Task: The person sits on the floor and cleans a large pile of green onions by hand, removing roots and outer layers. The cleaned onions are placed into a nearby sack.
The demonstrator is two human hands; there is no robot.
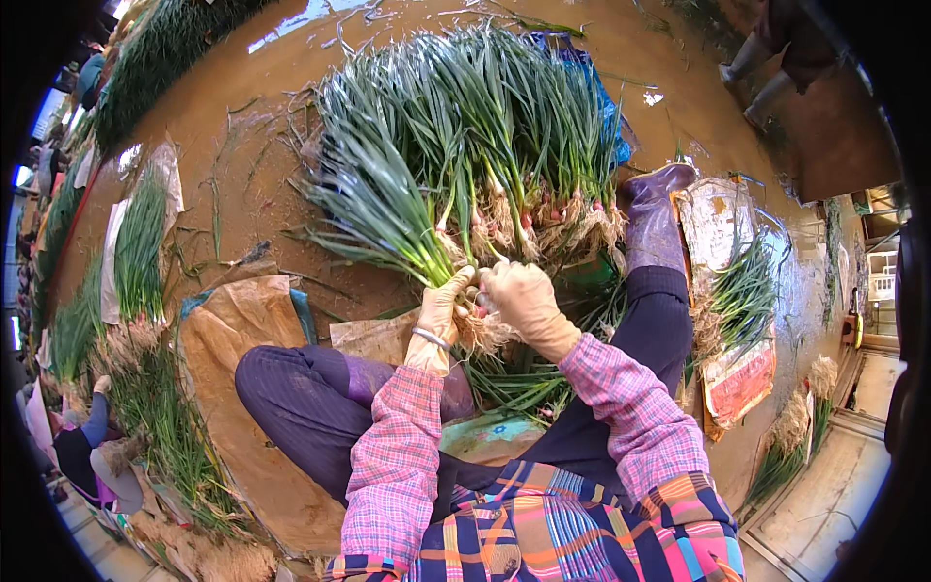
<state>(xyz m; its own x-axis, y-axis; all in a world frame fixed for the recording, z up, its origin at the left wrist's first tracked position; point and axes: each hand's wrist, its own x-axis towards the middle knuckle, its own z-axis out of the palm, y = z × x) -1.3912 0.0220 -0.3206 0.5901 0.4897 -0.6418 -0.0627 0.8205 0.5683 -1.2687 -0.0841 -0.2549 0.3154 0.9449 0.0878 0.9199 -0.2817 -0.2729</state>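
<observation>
My left hand (pixel 436 313), in a pale glove with a bracelet at the wrist, grips a bunch of green onions (pixel 407 218) just above the bulbs. Its leaves fan out to the upper left and its roots (pixel 484 331) hang to the right below the hand. My right hand (pixel 527 295), also gloved, is closed at the bulb end, with the fingers pinched on a stalk or root part that is mostly hidden. Right beyond both hands lies a large heap of green onions (pixel 480 116), roots towards me. Loose leaves (pixel 516 378) lie between my legs.
A brown sheet (pixel 247 422) lies on the left. Further onion bunches (pixel 142 247) lie beyond it, near a seated person (pixel 94 458). To the right, onions (pixel 742 291) rest on a red-and-white sack (pixel 738 393). Someone's boots (pixel 756 80) stand upper right on the wet, muddy floor (pixel 240 167).
</observation>
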